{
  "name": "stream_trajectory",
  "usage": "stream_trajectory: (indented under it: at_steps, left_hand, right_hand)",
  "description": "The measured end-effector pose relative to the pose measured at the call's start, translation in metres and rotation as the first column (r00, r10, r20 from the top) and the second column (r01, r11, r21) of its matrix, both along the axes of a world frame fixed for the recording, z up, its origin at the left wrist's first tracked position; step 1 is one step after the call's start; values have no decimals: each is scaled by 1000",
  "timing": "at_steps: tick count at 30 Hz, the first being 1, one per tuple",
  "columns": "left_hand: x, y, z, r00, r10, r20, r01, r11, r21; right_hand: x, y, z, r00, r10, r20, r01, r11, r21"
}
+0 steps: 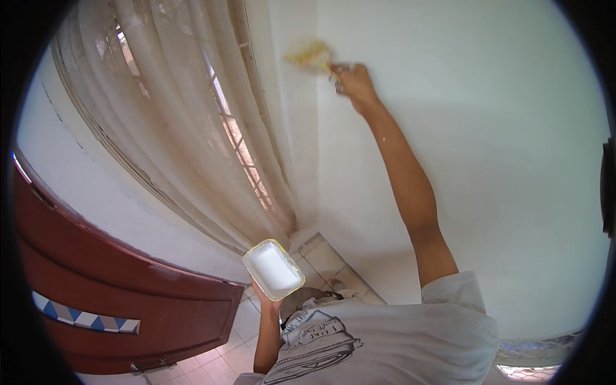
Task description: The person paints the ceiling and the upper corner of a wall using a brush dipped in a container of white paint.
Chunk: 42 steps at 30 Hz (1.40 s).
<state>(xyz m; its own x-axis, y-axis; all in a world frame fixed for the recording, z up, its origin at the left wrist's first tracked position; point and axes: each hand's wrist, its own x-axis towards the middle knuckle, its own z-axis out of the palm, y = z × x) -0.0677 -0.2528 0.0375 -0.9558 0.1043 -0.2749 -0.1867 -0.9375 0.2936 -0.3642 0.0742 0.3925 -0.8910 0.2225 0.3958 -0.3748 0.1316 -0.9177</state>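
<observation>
My right hand [351,82] is raised at the end of an outstretched arm, its fingers wrapped round the handle of a paintbrush [311,56]. The brush head is wide, yellowish and smeared by motion, close to the white wall near the corner by the curtain; whether its bristles touch the wall I cannot tell. Low down, in front of my body, my left hand [268,300] grips a rectangular tub [274,269] with a yellow rim from below and the side. White paint lies inside the tub. White specks mark my right fingers and forearm.
A sheer beige curtain [173,122] hangs over a barred window to the left of the brush. At lower left stands a reddish-brown door [186,305] with a blue and white patterned strip. The white wall [513,160] fills the right side, and floor tiles [321,260] show below.
</observation>
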Motion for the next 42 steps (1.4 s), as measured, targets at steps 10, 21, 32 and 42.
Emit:
stream_trajectory:
  at_steps: [10, 21, 32, 42]
  left_hand:
    - [10, 10, -13, 996, 85, 18, -86, 993, 85]
    - [33, 21, 17, 966, 259, 9, -259, 965, 41]
    - [19, 15, -7, 973, 44, -225, 17, 965, 263]
    - [28, 44, -1, 963, -180, -199, 263, 781, 567]
  right_hand:
    - [-49, -3, -229, 974, -186, 132, 175, 980, 92]
    - [106, -11, -409, 641, 234, 731, -141, 972, -188]
    - [218, -35, -309, 725, 399, 562, -318, 917, -242]
    - [290, -35, -260, 835, 174, 523, -141, 985, -103]
